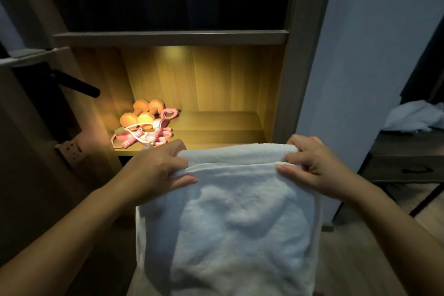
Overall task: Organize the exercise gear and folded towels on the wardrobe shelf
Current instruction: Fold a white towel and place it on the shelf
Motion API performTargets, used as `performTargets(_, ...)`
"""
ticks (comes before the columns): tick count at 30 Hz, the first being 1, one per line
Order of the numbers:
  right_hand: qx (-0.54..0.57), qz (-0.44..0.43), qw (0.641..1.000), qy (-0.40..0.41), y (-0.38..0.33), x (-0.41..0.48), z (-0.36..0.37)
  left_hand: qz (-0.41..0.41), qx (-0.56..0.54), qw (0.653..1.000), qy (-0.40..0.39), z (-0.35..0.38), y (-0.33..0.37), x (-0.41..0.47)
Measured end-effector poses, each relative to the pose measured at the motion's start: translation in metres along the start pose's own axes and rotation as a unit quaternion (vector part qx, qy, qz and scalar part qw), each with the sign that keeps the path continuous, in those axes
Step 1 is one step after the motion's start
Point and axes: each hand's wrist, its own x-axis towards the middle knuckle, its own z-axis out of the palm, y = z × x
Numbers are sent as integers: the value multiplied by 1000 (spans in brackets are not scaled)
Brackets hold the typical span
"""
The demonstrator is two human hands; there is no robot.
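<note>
A white towel (pixel 235 218) hangs doubled over in front of me, below the lit wardrobe shelf (pixel 216 134). My left hand (pixel 158 170) pinches its top left corner, thumb on top. At the top right corner my right hand (pixel 312 168) grips the folded edge the same way. On the left of the shelf lie two orange dumbbells (pixel 141 114), with a pink skipping rope (pixel 141 138) and a pink hand grip (pixel 169 113) tangled beside them.
The right half of the shelf shows bare wood. A dark door handle (pixel 79 85) juts out at the left. At the far right stands a dark drawer unit (pixel 408 166) with crumpled white cloth (pixel 413 116) on top. Wooden floor lies below.
</note>
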Motion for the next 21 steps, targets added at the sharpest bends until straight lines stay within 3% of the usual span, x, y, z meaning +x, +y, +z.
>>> performTargets(3, 46, -20, 999, 7, -11, -5, -20, -11, -9, 1000, -7, -19, 7, -1)
performTargets(7, 16, -49, 999, 5, -26, -9, -41, -20, -13, 999, -38, -40, 11, 1)
performTargets(14, 145, -50, 988, -19, -47, -21, -70, -23, -182, 980, -82, -74, 18, 3)
performTargets(18, 192, 3, 976, -105, -30, -11, -60, -126, -277, 929, -211, -68, 8, 6)
performTargets(21, 164, 89, 959, -213, -3, 2, 2, -174, -260, 894, -320, -2, -3, 5)
